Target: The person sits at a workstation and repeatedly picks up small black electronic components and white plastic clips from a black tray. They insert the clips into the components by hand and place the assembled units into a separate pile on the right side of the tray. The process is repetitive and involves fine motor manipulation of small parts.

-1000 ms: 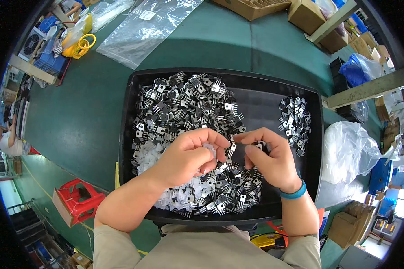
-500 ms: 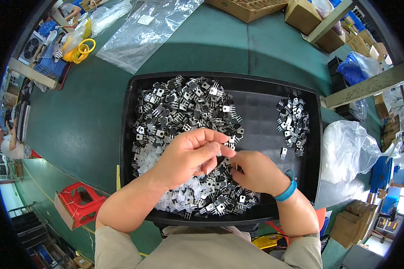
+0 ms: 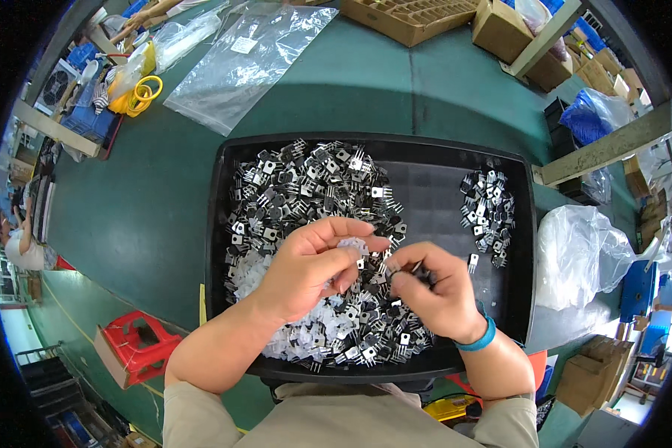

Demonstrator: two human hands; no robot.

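My left hand (image 3: 302, 263) pinches white plastic bits (image 3: 353, 244); my right (image 3: 442, 293) curls round black components (image 3: 424, 277). Below, black tray (image 3: 373, 140): small cluster (image 3: 488, 210) set apart right, far larger mixed heap (image 3: 306, 183) left, seemingly mostly unsorted.

The tray (image 3: 429, 187) lies on the tabletop (image 3: 142, 201); within it, a transistor heap (image 3: 306, 179) lies left, a transistor cluster (image 3: 489, 205) right, plastic pieces (image 3: 297, 340) front left; a plastic bag (image 3: 239, 75) lies behind
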